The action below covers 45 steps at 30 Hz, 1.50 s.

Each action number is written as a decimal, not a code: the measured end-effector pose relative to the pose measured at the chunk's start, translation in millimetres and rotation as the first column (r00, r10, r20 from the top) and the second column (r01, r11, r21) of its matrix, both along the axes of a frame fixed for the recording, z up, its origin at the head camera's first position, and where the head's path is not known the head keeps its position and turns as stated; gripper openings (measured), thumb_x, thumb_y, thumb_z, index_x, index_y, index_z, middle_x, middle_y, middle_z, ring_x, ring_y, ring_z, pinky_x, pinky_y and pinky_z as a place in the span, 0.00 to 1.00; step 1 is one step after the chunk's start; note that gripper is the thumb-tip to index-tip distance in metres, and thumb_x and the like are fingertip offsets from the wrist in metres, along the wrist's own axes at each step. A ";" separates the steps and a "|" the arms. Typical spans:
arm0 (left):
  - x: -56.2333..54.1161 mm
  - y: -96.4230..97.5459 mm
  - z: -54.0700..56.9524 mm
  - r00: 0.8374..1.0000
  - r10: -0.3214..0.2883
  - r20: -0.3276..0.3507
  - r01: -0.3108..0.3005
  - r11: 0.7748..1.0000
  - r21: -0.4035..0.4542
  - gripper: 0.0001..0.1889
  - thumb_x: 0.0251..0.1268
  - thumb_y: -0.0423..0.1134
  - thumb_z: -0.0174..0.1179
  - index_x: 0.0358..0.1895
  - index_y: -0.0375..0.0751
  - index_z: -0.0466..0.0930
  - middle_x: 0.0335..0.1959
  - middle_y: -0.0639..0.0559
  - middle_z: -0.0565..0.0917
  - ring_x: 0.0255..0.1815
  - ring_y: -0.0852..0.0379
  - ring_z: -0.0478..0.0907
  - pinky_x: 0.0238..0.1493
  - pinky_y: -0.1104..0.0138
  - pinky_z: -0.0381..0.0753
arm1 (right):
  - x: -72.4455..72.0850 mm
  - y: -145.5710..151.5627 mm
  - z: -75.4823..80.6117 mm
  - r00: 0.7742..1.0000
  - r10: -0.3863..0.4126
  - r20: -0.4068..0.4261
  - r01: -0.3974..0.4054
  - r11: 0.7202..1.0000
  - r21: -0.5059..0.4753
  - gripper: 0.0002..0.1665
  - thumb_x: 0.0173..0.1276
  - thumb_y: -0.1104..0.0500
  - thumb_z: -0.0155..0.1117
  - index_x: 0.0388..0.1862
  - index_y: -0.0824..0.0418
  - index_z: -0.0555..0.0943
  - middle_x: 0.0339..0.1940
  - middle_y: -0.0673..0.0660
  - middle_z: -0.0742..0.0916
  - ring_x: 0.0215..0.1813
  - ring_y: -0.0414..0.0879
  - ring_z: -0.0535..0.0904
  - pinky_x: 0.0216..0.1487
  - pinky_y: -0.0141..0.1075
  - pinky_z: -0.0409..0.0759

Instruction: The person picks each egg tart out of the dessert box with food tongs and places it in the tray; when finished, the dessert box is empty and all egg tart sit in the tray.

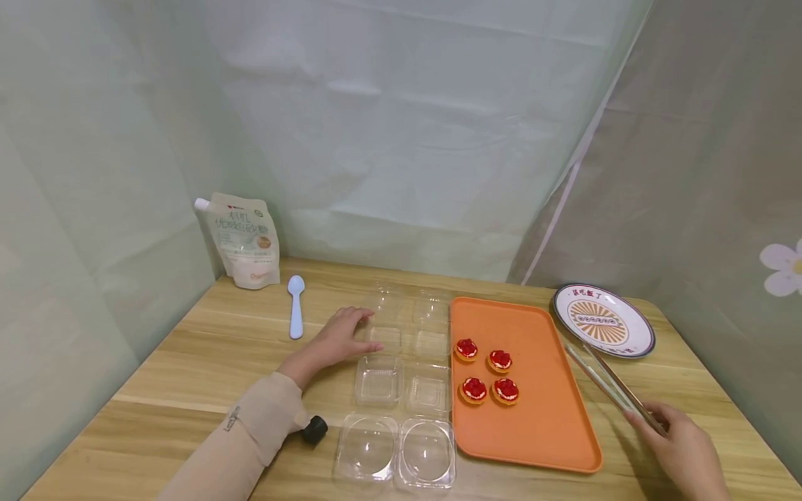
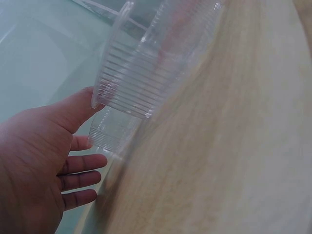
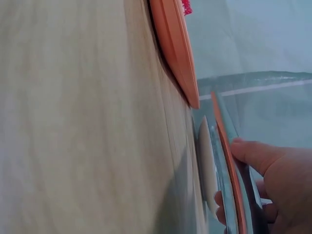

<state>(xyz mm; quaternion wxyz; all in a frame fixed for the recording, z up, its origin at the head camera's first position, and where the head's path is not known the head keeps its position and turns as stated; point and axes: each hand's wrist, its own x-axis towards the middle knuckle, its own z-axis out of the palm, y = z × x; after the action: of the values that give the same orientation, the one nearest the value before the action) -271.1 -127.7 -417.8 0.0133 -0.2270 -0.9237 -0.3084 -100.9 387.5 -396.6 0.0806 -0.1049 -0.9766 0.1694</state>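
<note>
My left hand is at the left side of several clear plastic clamshell boxes, with thumb and fingers spread apart. In the left wrist view its thumb overlaps the rim of a ribbed clear box, while the other fingers extend loosely. The nearer boxes lie with their lids folded out toward me. On the right, my right hand grips metal tongs, their two arms apart and pointing toward the plate. Several small tarts with red topping sit on the left part of an orange tray.
A patterned plate lies at the back right, beyond the tong tips. Behind my left hand are a light blue spoon and an upright spouted pouch. Hanging cloth encloses the wooden table at the back and sides.
</note>
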 end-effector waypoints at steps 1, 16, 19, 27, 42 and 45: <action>0.0 0.0 0.0 1.000 -0.001 0.000 0.001 1.000 -0.001 0.39 0.52 0.54 0.70 0.63 0.32 0.69 0.53 0.39 0.79 0.59 0.42 0.72 0.65 0.48 0.68 | 0.0 1.0 -0.8 1.000 0.001 0.001 -0.001 1.000 0.004 0.33 0.68 0.43 0.60 0.51 0.74 0.78 0.35 0.65 0.85 0.32 0.48 0.78 0.29 0.38 0.73; -2.3 -1.0 -1.6 1.000 0.000 0.007 0.000 1.000 -0.006 0.40 0.53 0.55 0.69 0.64 0.33 0.69 0.55 0.39 0.79 0.60 0.42 0.71 0.67 0.48 0.66 | -2.3 10.5 -7.4 0.998 -0.001 0.070 0.000 1.000 0.019 0.37 0.66 0.40 0.61 0.49 0.75 0.77 0.36 0.66 0.85 0.35 0.53 0.81 0.37 0.51 0.78; -2.6 -1.3 -1.6 1.000 -0.001 0.007 0.001 1.000 -0.003 0.40 0.53 0.55 0.69 0.64 0.34 0.69 0.55 0.39 0.79 0.61 0.42 0.71 0.67 0.48 0.66 | -1.6 11.4 -8.8 0.998 0.000 0.062 -0.002 1.000 0.026 0.36 0.65 0.40 0.62 0.48 0.75 0.78 0.36 0.66 0.85 0.35 0.53 0.81 0.36 0.50 0.78; -2.9 -0.6 -1.7 1.000 0.007 0.015 -0.007 1.000 -0.001 0.40 0.52 0.55 0.69 0.64 0.34 0.69 0.54 0.40 0.79 0.59 0.42 0.72 0.66 0.48 0.67 | -1.7 13.2 -11.0 0.998 0.010 0.067 -0.013 0.999 0.031 0.36 0.65 0.40 0.62 0.48 0.75 0.78 0.34 0.64 0.85 0.34 0.53 0.81 0.35 0.50 0.78; -1.9 -0.1 1.0 1.000 0.005 0.020 -0.005 1.000 -0.007 0.40 0.54 0.54 0.69 0.65 0.33 0.68 0.54 0.39 0.79 0.59 0.42 0.71 0.65 0.48 0.67 | -4.1 13.4 -8.4 0.995 0.053 0.083 -0.058 0.996 0.062 0.34 0.64 0.41 0.63 0.45 0.74 0.78 0.36 0.69 0.85 0.37 0.58 0.81 0.36 0.52 0.77; -2.2 -0.3 -0.5 1.000 0.003 0.007 -0.003 1.000 -0.020 0.40 0.54 0.54 0.68 0.65 0.33 0.68 0.54 0.40 0.79 0.59 0.43 0.71 0.65 0.48 0.67 | -3.9 12.2 -7.8 0.995 0.052 0.086 -0.058 0.996 0.066 0.36 0.64 0.41 0.64 0.46 0.75 0.78 0.36 0.68 0.85 0.36 0.56 0.81 0.35 0.51 0.77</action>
<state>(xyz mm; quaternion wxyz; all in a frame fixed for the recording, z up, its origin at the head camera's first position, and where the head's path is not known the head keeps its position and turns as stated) -273.3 -128.0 -418.4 0.0082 -0.2247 -0.9271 -0.2999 -104.9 399.7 -404.4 0.0384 -0.0820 -0.9869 0.1335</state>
